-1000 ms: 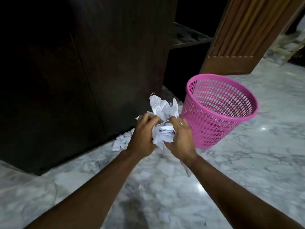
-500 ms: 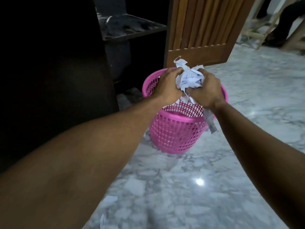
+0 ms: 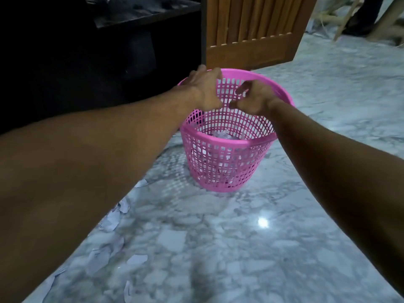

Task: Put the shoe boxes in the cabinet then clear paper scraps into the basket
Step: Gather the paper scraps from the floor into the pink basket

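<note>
A pink mesh basket (image 3: 258,142) stands on the marble floor. Crumpled white paper (image 3: 220,135) lies at its bottom. My left hand (image 3: 205,90) and my right hand (image 3: 254,98) hover side by side over the basket's mouth, fingers loose and pointing down, holding nothing. Several loose paper scraps (image 3: 111,219) lie on the floor to the lower left, beside my left forearm. No shoe box is in sight.
The dark cabinet (image 3: 65,62) rises at the left with a shelf (image 3: 148,16) inside. Its slatted wooden door (image 3: 251,29) stands open behind the basket. Pale wooden furniture legs (image 3: 341,20) show at the far right. Marble floor (image 3: 240,248) spreads in front.
Both hands carried a wad of paper from the floor by the cabinet to above the basket and let it go; the wad now lies inside the basket.
</note>
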{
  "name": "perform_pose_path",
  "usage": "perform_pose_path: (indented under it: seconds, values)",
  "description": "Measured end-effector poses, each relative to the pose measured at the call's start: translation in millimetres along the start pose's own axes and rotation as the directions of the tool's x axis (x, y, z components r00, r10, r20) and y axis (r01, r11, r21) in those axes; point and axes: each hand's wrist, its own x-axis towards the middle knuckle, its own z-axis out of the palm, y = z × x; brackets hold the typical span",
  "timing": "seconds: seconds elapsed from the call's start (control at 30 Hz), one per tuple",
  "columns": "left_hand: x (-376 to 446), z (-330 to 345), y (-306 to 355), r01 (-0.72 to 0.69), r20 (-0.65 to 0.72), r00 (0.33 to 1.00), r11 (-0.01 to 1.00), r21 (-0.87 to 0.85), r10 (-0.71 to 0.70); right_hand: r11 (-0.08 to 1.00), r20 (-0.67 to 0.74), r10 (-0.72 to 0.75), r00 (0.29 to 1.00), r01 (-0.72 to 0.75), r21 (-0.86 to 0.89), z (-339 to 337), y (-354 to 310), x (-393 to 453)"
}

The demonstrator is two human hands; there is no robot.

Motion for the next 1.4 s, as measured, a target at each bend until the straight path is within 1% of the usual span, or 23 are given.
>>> perform_pose_path:
  seconds: [0.1,0.17,0.23,0.3,0.37,0.4,0.47,0.53,0.57,0.6,0.67,0.73,0.8,0.87,0.97,1.07,1.1,1.17,1.23,1.3,1.33,1.37,1.4]
  values:
    - [-18.2,-2.7,-10.4,-0.073,-0.139,0.989,0.992,-0.101,0.058,0.999,-0.144,-0.044,0.989,0.04,-0.027,-1.4,-13.2,-13.4]
    - [-42.3,-5.3,-21.7,-0.12,-0.231,0.97,0.977,-0.177,0.077,0.992,-0.266,-0.127,0.956,0.118,-0.05,-0.4,-26.0,-29.6]
    - [-72.4,-4.3,-35.8,-0.148,-0.33,0.942,0.954,-0.26,0.056,0.967,-0.38,-0.254,0.89,0.222,-0.125,6.7,-42.1,-55.1]
    - [-111.1,7.7,-55.5,-0.181,-0.42,0.907,0.93,-0.319,0.032,0.91,-0.453,-0.411,0.791,0.382,-0.159,29.9,-57.6,-96.1]
    - [-152.4,29.3,-78.5,-0.164,-0.436,0.9,0.923,-0.348,-0.004,0.826,-0.461,-0.54,0.704,0.549,-0.131,66.6,-66.4,-146.8]
    - [-173.7,43.6,-92.1,-0.136,-0.414,0.91,0.925,-0.354,-0.025,0.791,-0.415,-0.588,0.694,0.601,-0.117,90.9,-64.9,-171.9]
    - [-219.7,75.2,-123.2,-0.061,-0.355,0.932,0.934,-0.351,-0.072,0.745,-0.201,-0.659,0.725,0.665,-0.044,145.3,-50.0,-222.9]
    - [-267.8,106.5,-156.0,0.042,-0.264,0.954,0.938,-0.344,-0.14,0.761,0.135,-0.646,0.752,0.648,0.032,200.3,-27.0,-272.7]
    - [-292.3,121.6,-171.2,0.098,-0.221,0.959,0.939,-0.33,-0.178,0.778,0.313,-0.604,0.733,0.628,0.031,226.2,-14.6,-296.2]
    - [-316.2,135.4,-184.3,0.15,-0.189,0.958,0.94,-0.306,-0.214,0.782,0.46,-0.559,0.69,0.624,0.013,251.1,-1.9,-317.1]
    - [-361.0,160.5,-202.5,0.235,-0.147,0.951,0.945,-0.228,-0.272,0.753,0.609,-0.519,0.599,0.658,-0.006,293.7,17.3,-352.7]
    - [-399.8,183.2,-207.5,0.283,-0.061,0.953,0.943,-0.173,-0.297,0.73,0.604,-0.565,0.562,0.681,0.049,326.6,28.5,-371.5]
    - [-430.5,207.3,-204.1,0.26,0.036,0.966,0.955,-0.146,-0.257,0.736,0.509,-0.615,0.602,0.67,0.096,347.9,35.0,-369.0]
    - [-448.8,230.7,-202.2,0.217,0.052,0.976,0.968,-0.126,-0.212,0.771,0.397,-0.607,0.688,0.631,0.084,355.4,31.7,-347.3]
    - [-450.4,258.2,-211.0,0.183,-0.059,0.978,0.955,-0.236,-0.202,0.856,0.203,-0.516,0.832,0.51,0.083,350.6,15.4,-293.7]
    - [-435.8,262.1,-220.8,0.167,-0.185,0.956,0.941,-0.294,-0.228,0.872,0.029,-0.472,0.881,0.462,0.158,345.3,-5.1,-224.5]
    - [-430.2,257.4,-226.9,0.187,-0.254,0.928,0.933,-0.309,-0.271,0.875,-0.006,-0.453,0.892,0.446,0.186,346.0,-12.8,-200.1]
    - [-419.8,241.8,-246.2,0.292,-0.391,0.824,0.899,-0.325,-0.409,0.885,-0.048,-0.408,0.912,0.408,0.223,350.5,-31.6,-151.8]
    - [-414.7,225.1,-276.7,0.49,-0.513,0.657,0.83,-0.267,-0.553,0.902,-0.079,-0.363,0.928,0.371,0.219,360.0,-52.5,-106.9]
    - [-418.0,218.7,-313.0,0.677,-0.617,0.441,0.693,-0.249,-0.652,0.929,-0.094,-0.293,0.952,0.306,0.206,373.9,-72.9,-67.4]
    - [-420.9,219.1,-329.2,0.72,-0.624,0.361,0.632,-0.285,-0.693,0.943,-0.082,-0.252,0.964,0.264,0.203,382.1,-81.9,-49.9]
    - [-422.7,221.5,-342.7,0.73,-0.602,0.319,0.595,-0.336,-0.732,0.954,-0.044,-0.223,0.974,0.227,0.198,390.6,-90.5,-36.0]
    - [-422.6,224.7,-353.4,0.723,-0.566,0.31,0.576,-0.382,-0.764,0.963,0.016,-0.213,0.977,0.207,0.175,399.7,-99.8,-26.2]
